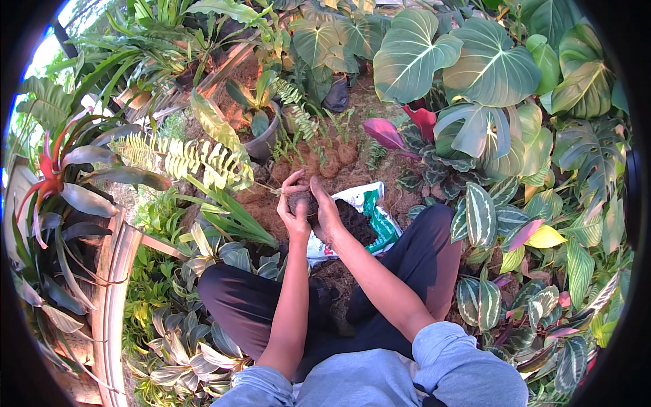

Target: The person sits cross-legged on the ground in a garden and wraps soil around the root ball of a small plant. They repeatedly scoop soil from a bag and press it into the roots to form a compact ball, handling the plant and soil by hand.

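Observation:
Both hands cup a dark ball of soil in front of me, above the edge of an opened bag. My left hand curls around its left side, the thumb lying across it. My right hand presses on its right side with fingers pointing away from me. A fern frond reaches out to the left of my left hand; whether its stem runs into the ball, I cannot tell. The white and green plastic bag holds dark potting soil. Several brown fibre-wrapped balls with small ferns stand beyond my hands.
A grey pot with a leafy plant stands beyond, left of the fibre balls. Large-leaved plants crowd the right side. Long green leaves lie near my left hand. A wooden edging and a red-centred bromeliad are at the far left.

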